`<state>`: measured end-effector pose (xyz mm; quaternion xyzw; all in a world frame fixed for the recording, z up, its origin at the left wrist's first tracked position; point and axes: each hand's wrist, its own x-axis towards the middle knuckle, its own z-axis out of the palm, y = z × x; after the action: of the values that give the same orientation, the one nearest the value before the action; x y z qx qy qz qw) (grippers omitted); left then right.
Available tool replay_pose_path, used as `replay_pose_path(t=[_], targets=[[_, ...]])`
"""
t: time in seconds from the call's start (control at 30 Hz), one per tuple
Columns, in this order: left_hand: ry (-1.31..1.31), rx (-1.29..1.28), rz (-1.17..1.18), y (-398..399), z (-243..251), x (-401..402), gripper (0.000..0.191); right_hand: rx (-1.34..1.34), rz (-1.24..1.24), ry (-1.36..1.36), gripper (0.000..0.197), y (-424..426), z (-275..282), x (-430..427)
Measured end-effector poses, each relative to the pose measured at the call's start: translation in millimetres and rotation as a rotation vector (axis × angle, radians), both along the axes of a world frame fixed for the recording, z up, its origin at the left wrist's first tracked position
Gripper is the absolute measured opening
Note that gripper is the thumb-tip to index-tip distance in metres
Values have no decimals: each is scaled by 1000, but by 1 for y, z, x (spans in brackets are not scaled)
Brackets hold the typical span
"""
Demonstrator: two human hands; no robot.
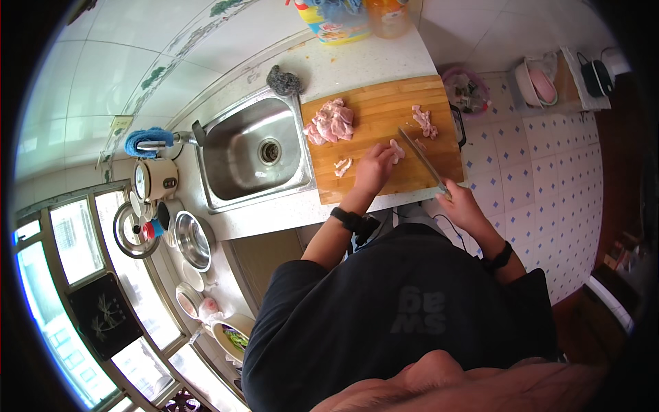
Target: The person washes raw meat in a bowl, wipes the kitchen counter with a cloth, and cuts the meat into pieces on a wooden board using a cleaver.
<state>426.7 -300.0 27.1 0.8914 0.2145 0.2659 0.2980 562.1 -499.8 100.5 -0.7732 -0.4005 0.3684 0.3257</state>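
Note:
A wooden cutting board (373, 98) lies on the counter beside the sink. My left hand (375, 167) is over its middle, fingertips on the edge of a small piece of raw meat (397, 151). In my right hand (460, 204), at the board's near right edge, is the handle of a kitchen knife (423, 160); its blade points up and left, just right of that piece. A pile of raw meat (331, 122) rests at the board's upper left. Pale scraps (343, 167) lie below the pile, and more trimmings (425, 122) lie at the upper right.
Left of the board is a stainless steel sink (247, 149) with a faucet (188, 138). A dark scouring pad (284, 81) sits at its back corner. A rice cooker (155, 178) and a steel bowl (193, 241) stand farther left. A pink basin (466, 91) is beyond the board's right edge.

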Motion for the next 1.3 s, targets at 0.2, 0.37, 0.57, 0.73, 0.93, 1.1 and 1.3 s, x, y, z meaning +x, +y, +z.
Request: replay_pose_path(t=[0.2,0.37,0.57,0.73,0.93,1.1,1.3], targets=[[-13,88,16,-9,-15,6,21,-92,84,-47,39,7,5,-13],[14,120,-15,-12,-24,9,25,-92,123,-176,39,-7,-6,-17],[10,98,-13,-13,-26,7,33,-121,186,-255,37,-4,-1,-14],[-86,149,-13,-8,-21,10,36,-328,251,-268,35,22,10,-16],[13,10,48,-10,-24,5,27,-86,157,-199,32,23,14,-5],[-153,-467,153,3,-23,3,21,-92,32,-114,36,16,23,7],[119,-83,-78,23,0,21,10,-7,-30,-116,34,10,25,8]])
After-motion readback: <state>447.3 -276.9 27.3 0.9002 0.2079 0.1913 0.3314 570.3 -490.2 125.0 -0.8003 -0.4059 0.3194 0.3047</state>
